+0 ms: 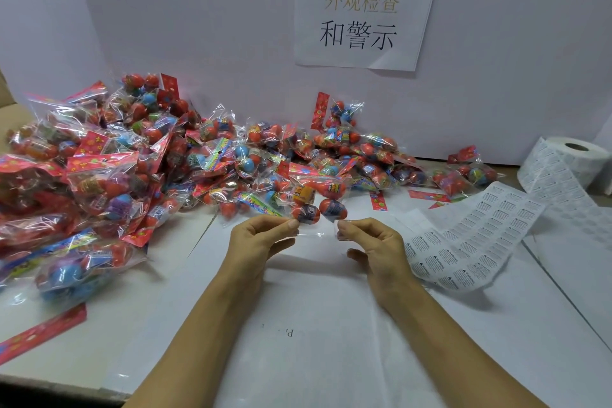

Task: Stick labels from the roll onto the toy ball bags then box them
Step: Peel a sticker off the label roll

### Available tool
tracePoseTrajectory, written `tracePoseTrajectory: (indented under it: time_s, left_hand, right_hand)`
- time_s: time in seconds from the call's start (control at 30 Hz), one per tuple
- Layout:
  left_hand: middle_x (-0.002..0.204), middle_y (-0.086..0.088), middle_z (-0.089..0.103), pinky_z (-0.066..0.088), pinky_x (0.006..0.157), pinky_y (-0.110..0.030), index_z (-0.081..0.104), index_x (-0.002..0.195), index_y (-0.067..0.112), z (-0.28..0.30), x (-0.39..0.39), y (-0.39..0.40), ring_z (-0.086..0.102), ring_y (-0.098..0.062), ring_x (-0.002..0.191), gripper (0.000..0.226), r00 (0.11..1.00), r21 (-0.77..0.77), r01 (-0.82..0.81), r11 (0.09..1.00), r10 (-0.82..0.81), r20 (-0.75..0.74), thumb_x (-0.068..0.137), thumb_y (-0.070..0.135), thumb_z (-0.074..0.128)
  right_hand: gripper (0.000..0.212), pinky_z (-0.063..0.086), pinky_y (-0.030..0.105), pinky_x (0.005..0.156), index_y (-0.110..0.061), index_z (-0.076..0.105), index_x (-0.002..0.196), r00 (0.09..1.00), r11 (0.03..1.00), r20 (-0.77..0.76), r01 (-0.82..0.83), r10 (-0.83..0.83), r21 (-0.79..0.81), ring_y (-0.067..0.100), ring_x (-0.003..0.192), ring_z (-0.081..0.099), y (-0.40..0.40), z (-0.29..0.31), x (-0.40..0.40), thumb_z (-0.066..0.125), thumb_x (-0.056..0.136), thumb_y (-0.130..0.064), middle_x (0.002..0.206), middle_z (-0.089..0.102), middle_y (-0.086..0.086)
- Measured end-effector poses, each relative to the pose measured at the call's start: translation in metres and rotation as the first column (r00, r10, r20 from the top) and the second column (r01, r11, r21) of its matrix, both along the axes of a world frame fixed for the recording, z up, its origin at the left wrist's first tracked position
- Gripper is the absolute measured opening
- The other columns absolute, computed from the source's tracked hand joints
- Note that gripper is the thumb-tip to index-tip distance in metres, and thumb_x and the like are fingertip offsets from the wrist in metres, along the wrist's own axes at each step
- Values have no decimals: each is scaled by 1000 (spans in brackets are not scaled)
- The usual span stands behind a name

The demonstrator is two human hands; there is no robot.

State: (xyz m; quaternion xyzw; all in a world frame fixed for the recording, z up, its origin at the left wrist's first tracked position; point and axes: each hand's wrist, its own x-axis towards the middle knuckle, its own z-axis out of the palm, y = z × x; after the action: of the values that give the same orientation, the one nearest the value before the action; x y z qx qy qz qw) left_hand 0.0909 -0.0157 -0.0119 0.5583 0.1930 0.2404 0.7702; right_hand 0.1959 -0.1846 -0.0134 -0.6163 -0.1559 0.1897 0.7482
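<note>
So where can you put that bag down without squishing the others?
The white paper in front of and between the left hand and right hand is bare. The left side and back edge are crowded with the bag pile. On the right, the label sheet unrolled from the label roll takes the space.

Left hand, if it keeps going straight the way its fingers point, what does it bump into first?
The left hand points right, along the bag it pinches, so it would likely meet the right hand first; depth is unclear.
</note>
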Motion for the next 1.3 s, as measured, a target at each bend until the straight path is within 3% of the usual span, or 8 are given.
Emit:
tracePoseTrajectory:
  time_s: [0.37, 0.5, 0.6, 0.7, 0.87, 1.03, 1.13, 1.3]
  left_hand:
    - [83, -10, 71, 62, 74, -28, 73, 67, 6, 1, 1, -6, 75, -21, 76, 10, 990, -83, -79, 993, 88, 109, 70, 3, 82]
    - [84, -8, 71, 60, 78, -28, 71, 64, 12, -2, 2, -7, 71, -19, 80, 27, 978, 246, -197, 949, 173, 117, 78, -8, 81]
    - [94, -4, 70, 56, 77, -22, 70, 70, 9, -2, 2, -16, 69, -12, 89, 22, 985, 484, -137, 864, 69, 156, 80, -6, 81]
    - [106, -3, 65, 56, 89, -32, 74, 76, 9, -4, 2, -24, 66, -21, 105, 15, 992, 691, -76, 718, -12, 122, 80, 0, 84]
    - [125, -7, 61, 42, 106, -25, 82, 88, 11, -5, 0, -37, 57, -17, 123, 13, 990, 847, -35, 531, -95, 100, 77, 13, 90]
    - [114, 1, 69, 54, 88, -25, 74, 101, 14, -2, 1, -37, 65, -13, 113, 21, 986, 667, -86, 740, -31, 162, 84, 28, 78]
    - [111, 7, 69, 53, 81, -22, 67, 111, 20, -1, 4, -33, 64, 1, 103, 31, 987, 505, -162, 848, 143, 75, 87, 35, 80]
    - [98, 13, 76, 49, 64, -18, 78, 99, 37, -1, 4, -23, 67, 4, 80, 29, 995, 277, -83, 957, 97, -36, 78, 57, 78]
  right_hand:
    - [11, 54, 23, 59, -17, 78, 94, 998, 997, -43, 57, -55, 47, 6, 82, 71, 3, -8, 2, 72, 91, -9, 86, 76, 2]
    - [20, 57, 27, 65, -17, 70, 105, 996, 995, -28, 81, -80, 58, 5, 77, 70, 5, -8, 3, 75, 88, -8, 95, 73, -1]
    - [30, 58, 30, 69, -21, 71, 110, 999, 1000, 35, -24, 25, -7, 11, 86, 73, 4, -7, -2, 77, 83, -33, 104, 76, 1]
    - [49, 58, 30, 73, -20, 68, 118, 990, 994, 97, -96, 100, -44, 14, 100, 72, 4, -6, -5, 83, 77, -43, 112, 76, 0]
    - [35, 56, 25, 73, -13, 71, 109, 988, 993, 98, -118, 117, -1, 12, 90, 72, 6, -7, -8, 78, 81, -33, 98, 78, 2]
    - [18, 54, 27, 69, -9, 70, 108, 997, 997, 0, -80, 80, 10, 23, 89, 74, 4, -10, 0, 73, 91, -15, 96, 78, 9]
    - [25, 54, 24, 65, -9, 65, 107, 992, 991, -10, -129, 129, 40, 32, 89, 75, 3, -7, -3, 74, 84, -12, 98, 78, 13]
    - [39, 51, 34, 76, -11, 62, 112, 971, 972, 36, -236, 236, -22, 32, 84, 75, 1, -1, -8, 71, 77, -22, 101, 76, 17]
